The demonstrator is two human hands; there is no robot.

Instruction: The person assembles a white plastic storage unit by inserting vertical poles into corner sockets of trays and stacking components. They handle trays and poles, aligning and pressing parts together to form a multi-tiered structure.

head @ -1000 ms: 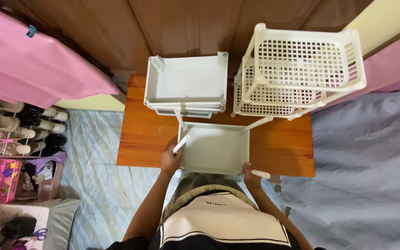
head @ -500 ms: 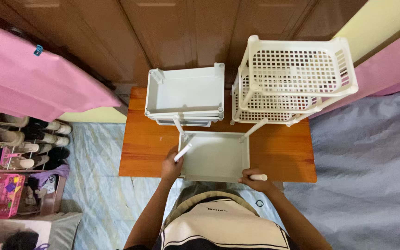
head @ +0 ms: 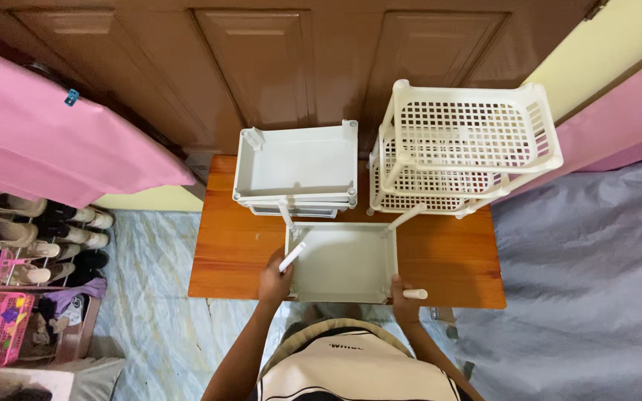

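A shallow white plastic tray lies on the wooden table just in front of me. My left hand grips a short white post at the tray's near left corner. My right hand holds another white post at the near right corner. Two more posts stick up from the tray's far corners. Behind it stands a stack of white trays.
A white lattice basket rack stands at the table's back right. Brown wooden doors rise behind the table. Pink cloth hangs at the left above a shoe rack. Grey-blue sheet covers the floor at right.
The view has shifted a little, so the table and trays sit lower in frame. Both hands stay on the posts at the tray's near corners.
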